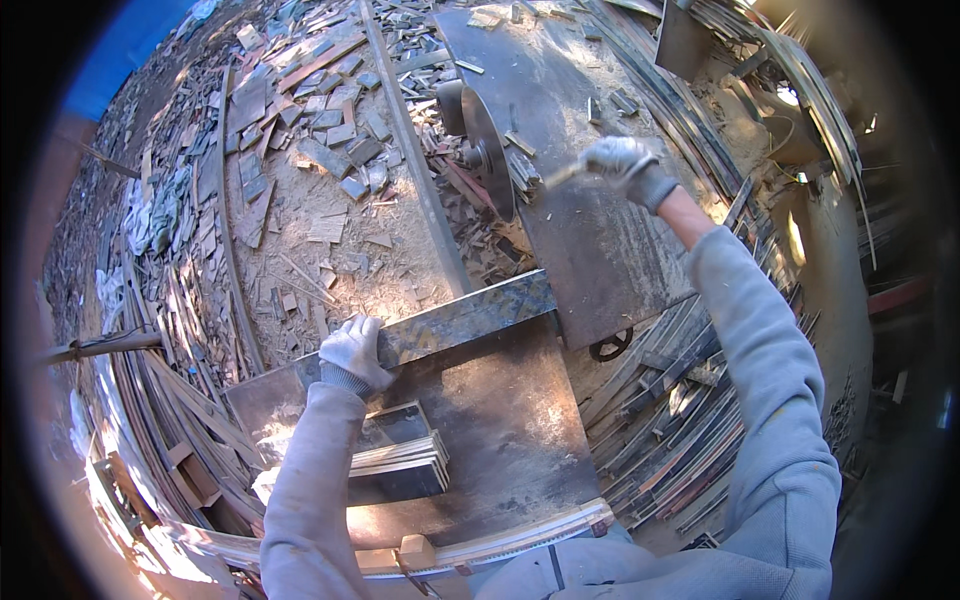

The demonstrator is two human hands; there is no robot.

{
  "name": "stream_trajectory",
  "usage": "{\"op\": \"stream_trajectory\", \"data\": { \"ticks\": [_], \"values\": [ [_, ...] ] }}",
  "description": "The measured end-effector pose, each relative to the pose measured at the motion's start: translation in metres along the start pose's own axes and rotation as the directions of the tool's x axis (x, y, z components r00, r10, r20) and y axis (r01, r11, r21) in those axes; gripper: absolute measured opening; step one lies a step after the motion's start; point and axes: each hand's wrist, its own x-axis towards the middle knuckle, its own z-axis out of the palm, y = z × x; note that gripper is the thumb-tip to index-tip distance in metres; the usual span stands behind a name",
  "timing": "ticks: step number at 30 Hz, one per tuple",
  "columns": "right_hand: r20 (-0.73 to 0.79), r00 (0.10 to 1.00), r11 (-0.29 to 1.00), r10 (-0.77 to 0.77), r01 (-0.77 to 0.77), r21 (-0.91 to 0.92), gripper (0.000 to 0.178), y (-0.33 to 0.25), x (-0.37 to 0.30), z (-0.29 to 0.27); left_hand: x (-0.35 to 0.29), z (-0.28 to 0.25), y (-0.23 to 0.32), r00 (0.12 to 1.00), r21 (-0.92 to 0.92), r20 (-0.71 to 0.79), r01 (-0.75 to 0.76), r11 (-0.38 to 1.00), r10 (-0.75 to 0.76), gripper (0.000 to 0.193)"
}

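A circular saw blade (487, 148) stands upright at the edge of the dark metal table. My gloved left hand (356, 350) is closed on the left end of a dark-faced board (470, 318), which lies crosswise in front of the blade, apart from it. Over the table to the right of the blade, my gloved right hand (622, 165) is closed around a short pale stick (565, 177) that points toward the blade; motion smears its shape. Below my left hand lies a small stack of cut strips (400, 462).
Wood offcuts and sawdust (345, 170) cover the ground to the left, crossed by a long rail (415, 150). Small offcuts (624, 102) lie on the metal table (610, 250). Long strips (670, 430) are piled at the lower right, beside a dark handwheel (611, 346).
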Motion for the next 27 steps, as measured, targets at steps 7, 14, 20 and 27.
{"op": "stream_trajectory", "data": {
  "ticks": [7,14,20,27],
  "values": [
    [-0.107,0.875,0.876,0.472,-0.479,-0.051,0.02,-0.031,0.095,0.003,0.004,-0.004,0.001,1.0,0.01,-0.006,0.011,1.0,-0.01,0.071],
    [-0.182,0.919,0.925,0.35,-0.309,0.22,0.037,-0.081,0.017,-0.075,0.004,0.001,-0.006,0.997,-0.036,-0.043,-0.068,0.997,0.066,0.068],
    [0.382,0.924,0.9,0.021,-0.184,0.395,0.098,-0.161,-0.081,-0.097,-0.005,-0.046,0.001,0.936,0.047,-0.222,-0.268,0.962,0.272,0.072],
    [0.554,0.682,0.597,-0.478,-0.21,0.774,0.092,-0.243,-0.14,-0.105,-0.035,-0.159,0.093,0.804,0.169,-0.141,-0.555,0.814,0.577,0.069]
  ]
}}
